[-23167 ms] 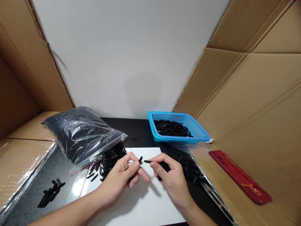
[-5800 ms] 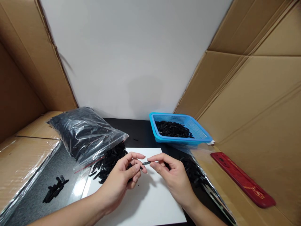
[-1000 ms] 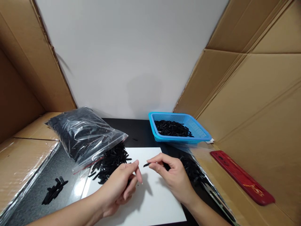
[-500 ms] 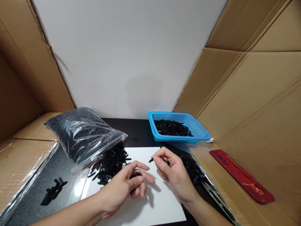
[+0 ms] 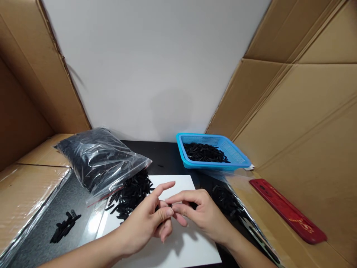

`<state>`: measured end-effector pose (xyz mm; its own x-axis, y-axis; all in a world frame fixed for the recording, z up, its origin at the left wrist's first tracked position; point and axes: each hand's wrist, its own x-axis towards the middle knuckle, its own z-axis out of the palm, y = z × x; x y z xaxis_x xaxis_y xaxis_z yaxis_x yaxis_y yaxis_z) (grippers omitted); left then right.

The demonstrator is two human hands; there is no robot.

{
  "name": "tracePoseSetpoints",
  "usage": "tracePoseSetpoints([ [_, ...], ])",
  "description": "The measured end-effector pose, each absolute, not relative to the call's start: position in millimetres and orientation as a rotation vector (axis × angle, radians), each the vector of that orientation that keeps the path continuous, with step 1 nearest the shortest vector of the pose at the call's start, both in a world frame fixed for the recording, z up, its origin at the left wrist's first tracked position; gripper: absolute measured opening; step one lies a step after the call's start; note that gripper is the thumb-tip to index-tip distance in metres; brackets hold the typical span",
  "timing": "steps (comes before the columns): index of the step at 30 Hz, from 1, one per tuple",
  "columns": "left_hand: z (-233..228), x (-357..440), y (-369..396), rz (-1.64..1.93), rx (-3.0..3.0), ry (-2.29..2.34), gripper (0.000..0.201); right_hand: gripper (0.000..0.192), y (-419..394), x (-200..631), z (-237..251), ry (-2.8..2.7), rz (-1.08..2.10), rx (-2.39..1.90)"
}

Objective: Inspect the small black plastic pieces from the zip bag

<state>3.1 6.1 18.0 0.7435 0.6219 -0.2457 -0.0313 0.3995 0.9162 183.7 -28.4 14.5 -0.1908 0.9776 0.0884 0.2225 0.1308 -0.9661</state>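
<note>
My left hand point(image 5: 156, 216) is above the white sheet point(image 5: 195, 242), index finger stretched out, thumb pressed toward the other fingers. It holds small black strip-like pieces, mostly hidden in the fingers. My right hand point(image 5: 200, 212) meets it at the left thumb's tip, with thumb and index finger pinched on a small black piece point(image 5: 170, 205). Something dark also shows under the right fingers. A heap of black pieces point(image 5: 131, 199) lies left of my hands, partly under the mouth of a clear zip bag point(image 5: 103, 160) full of dark material.
A blue basket point(image 5: 237, 158) at the back right holds many black pieces. More black pieces point(image 5: 227, 199) lie right of the sheet, and a small bunch point(image 5: 65, 226) lies at left. A red phone-shaped object point(image 5: 287, 210) rests on cardboard. Cardboard walls point(image 5: 312, 111) flank both sides.
My right hand has moved down and left, bringing its black piece to the left hand's fingertips. My left index finger has lifted and straightened.
</note>
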Motion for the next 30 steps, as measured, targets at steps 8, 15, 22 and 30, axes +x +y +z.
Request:
tracePoseSetpoints([
  [8,24.6,5.8,6.7,0.468,1.121,0.601,0.038,0.014,-29.0,181.5,14.3,-1.47,1.066,-1.231],
  [15,23.7,4.7,6.5,0.475,1.089,0.635,0.042,0.012,-28.0,182.3,15.9,-1.409,0.964,-1.196],
  [22,23.2,5.1,7.2,0.457,1.079,0.615,0.033,0.011,-29.3,183.9,20.3,-1.323,0.857,-1.146],
  [30,27.6,8.4,5.5,0.448,1.091,0.693,0.027,0.008,-30.2,186.0,20.7,-1.328,0.761,-1.2],
])
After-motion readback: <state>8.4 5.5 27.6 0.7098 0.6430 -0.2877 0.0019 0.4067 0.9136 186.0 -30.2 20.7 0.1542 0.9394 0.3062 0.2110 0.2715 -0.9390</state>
